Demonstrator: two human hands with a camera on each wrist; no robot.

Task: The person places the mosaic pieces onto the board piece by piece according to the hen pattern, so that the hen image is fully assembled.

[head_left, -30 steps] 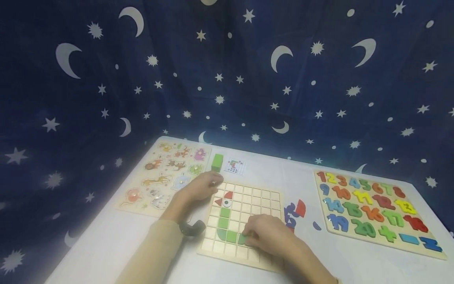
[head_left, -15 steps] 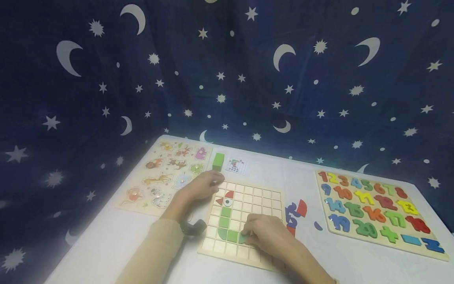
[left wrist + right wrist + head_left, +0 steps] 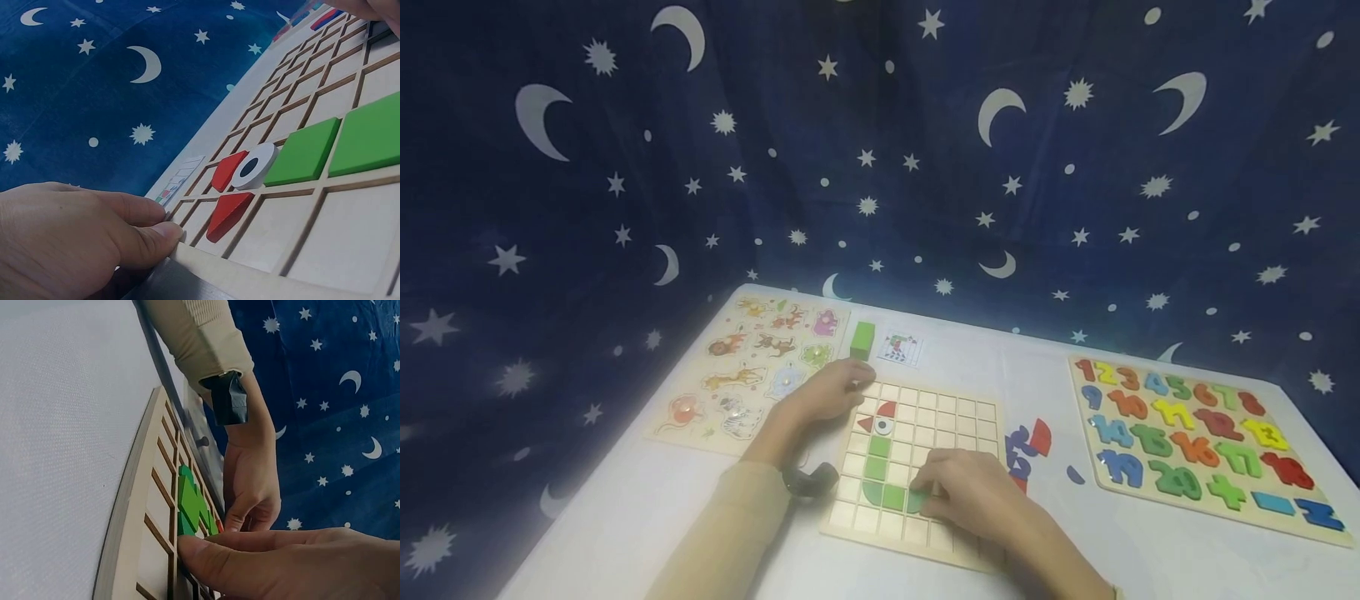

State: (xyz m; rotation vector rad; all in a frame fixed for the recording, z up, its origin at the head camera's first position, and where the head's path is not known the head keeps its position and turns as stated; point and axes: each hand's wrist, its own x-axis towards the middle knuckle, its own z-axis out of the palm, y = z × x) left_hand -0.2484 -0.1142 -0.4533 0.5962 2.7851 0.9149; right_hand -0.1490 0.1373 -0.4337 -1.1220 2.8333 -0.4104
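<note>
While my left hand [image 3: 823, 397] rests curled against the far-left corner of the grid board [image 3: 955, 408], thumb tip touching its rim, my right hand [image 3: 966, 492] has fingertips pressed together on a green piece [image 3: 914, 502] in the lower rows. That piece sits at the end of the green run, just beside the green squares [image 3: 875, 467]; I cannot tell whether it is fully seated. Above them lie the white eye disc [image 3: 253, 166] and two red pieces [image 3: 227, 194]. I judge the figure early: most cells are bare.

Loose blue and red pieces [image 3: 1025, 446] lie just right of the board. A green block [image 3: 862, 340] and a pattern card [image 3: 900, 347] sit beyond it. The animal puzzle [image 3: 752, 367] lies left, the number puzzle [image 3: 1195, 442] well right. Nothing obstructs the open cells except my own right hand.
</note>
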